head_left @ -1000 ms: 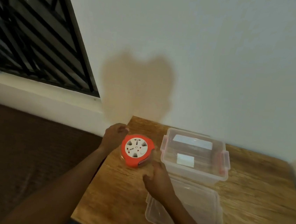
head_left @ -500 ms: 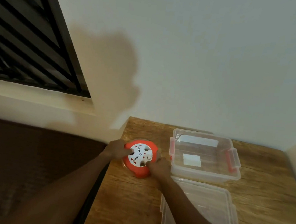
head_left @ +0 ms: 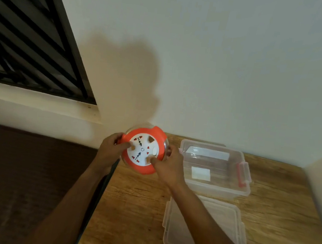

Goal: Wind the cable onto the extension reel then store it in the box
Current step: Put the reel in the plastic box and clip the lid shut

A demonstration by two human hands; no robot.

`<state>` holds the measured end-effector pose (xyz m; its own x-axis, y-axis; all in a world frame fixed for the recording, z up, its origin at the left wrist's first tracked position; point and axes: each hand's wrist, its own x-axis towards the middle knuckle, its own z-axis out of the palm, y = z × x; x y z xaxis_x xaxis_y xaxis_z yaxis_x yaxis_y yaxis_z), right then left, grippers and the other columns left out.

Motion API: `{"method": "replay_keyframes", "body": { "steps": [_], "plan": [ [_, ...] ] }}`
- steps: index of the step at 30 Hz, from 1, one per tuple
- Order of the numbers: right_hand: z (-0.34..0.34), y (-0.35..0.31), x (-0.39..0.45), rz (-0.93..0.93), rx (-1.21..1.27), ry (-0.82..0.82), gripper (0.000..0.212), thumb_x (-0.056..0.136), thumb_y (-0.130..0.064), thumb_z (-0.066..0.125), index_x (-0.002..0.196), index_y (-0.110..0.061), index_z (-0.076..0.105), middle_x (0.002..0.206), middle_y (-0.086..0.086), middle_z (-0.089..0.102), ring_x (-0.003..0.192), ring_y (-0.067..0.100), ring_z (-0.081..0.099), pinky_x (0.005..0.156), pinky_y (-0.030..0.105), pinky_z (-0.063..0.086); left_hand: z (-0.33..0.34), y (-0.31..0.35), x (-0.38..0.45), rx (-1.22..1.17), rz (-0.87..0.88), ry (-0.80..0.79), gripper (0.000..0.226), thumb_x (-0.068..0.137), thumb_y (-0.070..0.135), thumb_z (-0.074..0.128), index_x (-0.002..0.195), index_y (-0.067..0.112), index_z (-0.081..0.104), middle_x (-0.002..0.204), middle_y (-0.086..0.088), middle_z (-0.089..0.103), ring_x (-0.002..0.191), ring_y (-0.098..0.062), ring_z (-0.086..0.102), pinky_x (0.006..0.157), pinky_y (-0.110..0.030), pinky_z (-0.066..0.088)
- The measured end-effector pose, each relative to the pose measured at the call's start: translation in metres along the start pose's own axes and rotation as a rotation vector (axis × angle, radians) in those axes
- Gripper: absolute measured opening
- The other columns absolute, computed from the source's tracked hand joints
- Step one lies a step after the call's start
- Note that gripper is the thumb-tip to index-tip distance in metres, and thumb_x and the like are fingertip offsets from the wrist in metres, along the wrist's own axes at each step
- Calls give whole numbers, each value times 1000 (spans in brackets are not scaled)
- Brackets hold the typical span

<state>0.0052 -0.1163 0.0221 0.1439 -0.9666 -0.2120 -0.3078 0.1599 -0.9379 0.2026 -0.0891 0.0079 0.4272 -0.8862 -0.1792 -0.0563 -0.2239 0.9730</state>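
Wood-grain tabletop (head_left: 276, 223) sits in a corner of pale plaster wall (head_left: 222, 58), dark barred window (head_left: 26, 38) up left. We hold the round orange-and-white plastic extension reel (head_left: 144, 150) lifted over the table's far left edge, socket face toward us. Our left hand (head_left: 111, 152) is clamped on its left rim, thumb on the white face. Our right hand (head_left: 169, 167) grips the right rim, thumb on the face. Clear plastic storage box with red latches (head_left: 244, 190) stands open just right of the reel; its clear lid (head_left: 205, 225) lies flat nearer us.
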Motion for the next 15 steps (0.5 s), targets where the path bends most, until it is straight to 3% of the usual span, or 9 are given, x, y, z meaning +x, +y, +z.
{"method": "replay_keyframes", "body": {
  "steps": [2, 5, 8, 12, 15],
  "plan": [
    [-26, -7, 4, 3, 14, 49, 73, 74, -18, 83, 136, -15, 45, 123, 3, 55, 99, 16, 61, 76, 32, 61, 23, 16, -2, 18, 43, -27, 31, 89, 5, 76, 114, 22, 71, 111, -1, 75, 100, -17, 71, 81, -35, 61],
    [-72, 0, 10, 19, 38, 117, 76, 73, -17, 83, 138, -13, 44, 115, -1, 54, 90, 10, 56, 62, 20, 55, 69, 36, -3, 54, 107, -76, 36, 84, 0, 80, 109, 24, 71, 105, 2, 76, 95, -15, 71, 78, -30, 60],
    [-104, 9, 16, 52, 25, 183, 82, 71, -18, 84, 141, -14, 42, 125, 5, 55, 92, 12, 56, 57, 15, 50, 107, 46, 1, 107, 138, -133, 44, 78, -3, 83, 115, 18, 70, 105, 2, 75, 93, -16, 72, 70, -23, 63],
    [-159, 26, 23, 101, -11, 282, 83, 68, -20, 86, 139, -11, 44, 128, 9, 57, 103, 23, 62, 72, 33, 60, 177, 54, 3, 210, 119, -182, 53, 79, 5, 86, 127, 12, 65, 117, -4, 71, 100, -24, 70, 79, -35, 63],
    [-190, 40, 26, 114, -120, 280, 66, 66, -23, 87, 123, -9, 56, 114, 7, 66, 93, 22, 65, 67, 32, 59, 218, 45, 0, 267, 100, -150, 48, 80, 7, 84, 125, 8, 66, 116, -7, 71, 92, -23, 68, 64, -23, 54]
  ]
}}
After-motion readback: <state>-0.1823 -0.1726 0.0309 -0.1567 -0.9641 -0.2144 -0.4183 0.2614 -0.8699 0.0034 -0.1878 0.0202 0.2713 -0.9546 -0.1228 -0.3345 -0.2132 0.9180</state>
